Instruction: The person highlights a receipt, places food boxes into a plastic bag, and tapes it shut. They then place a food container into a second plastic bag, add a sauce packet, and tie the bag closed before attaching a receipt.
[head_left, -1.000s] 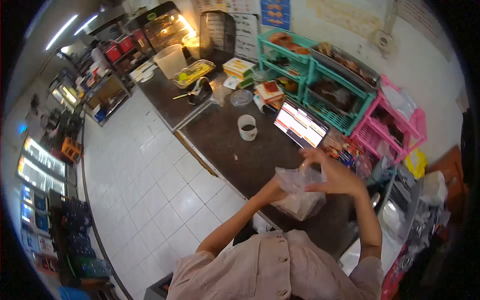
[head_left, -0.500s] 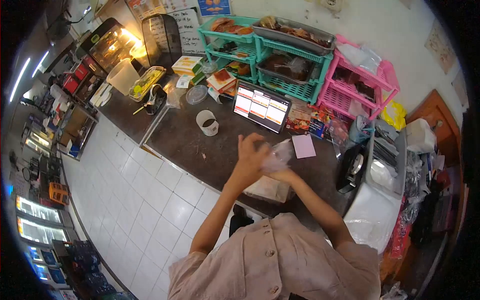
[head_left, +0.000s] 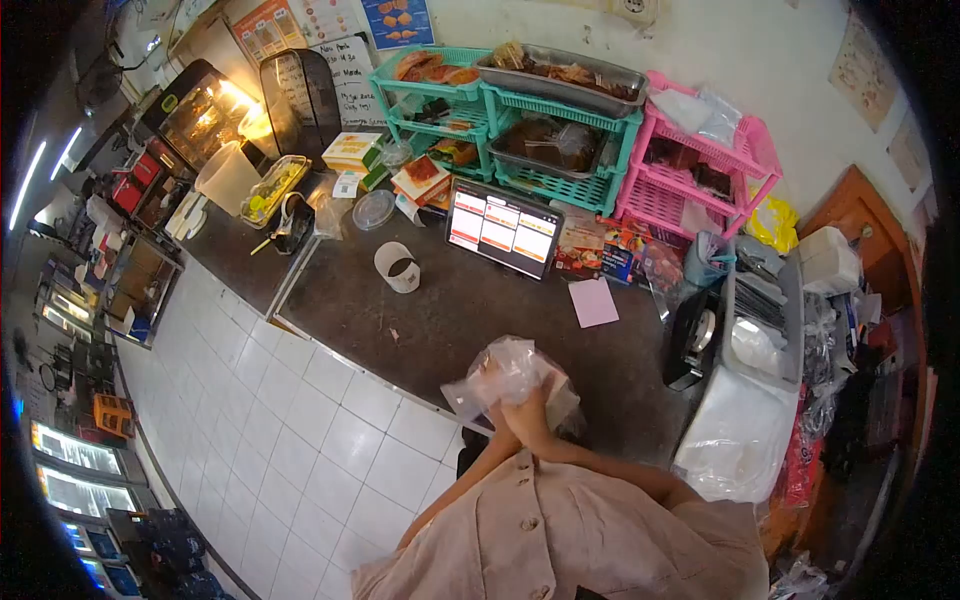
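Close to the counter's front edge, a crumpled clear plastic bag [head_left: 517, 362] surrounds my hands. My right hand [head_left: 527, 416] is closed at the gathered lower part of the bag, with its wrist crossing close to the left one. Thin plastic covers my left hand [head_left: 489, 378], and its fingers are blurred behind the film. Under the hands, a pale flat packet [head_left: 563, 405] lies on the dark counter [head_left: 450, 310], partly covered by the bag.
Behind the hands are a tablet [head_left: 503, 228], a white cup [head_left: 398, 268] and a pink paper square [head_left: 594, 302]. Green racks [head_left: 560, 180] and a pink rack [head_left: 690, 180] line the wall. To the right stand a black device [head_left: 694, 340] and a stack of plastic bags [head_left: 738, 430].
Both hands have come down and nearer to my body, and the wrists now lie close together. The plastic has spread out around the hands. The view has shifted slightly.
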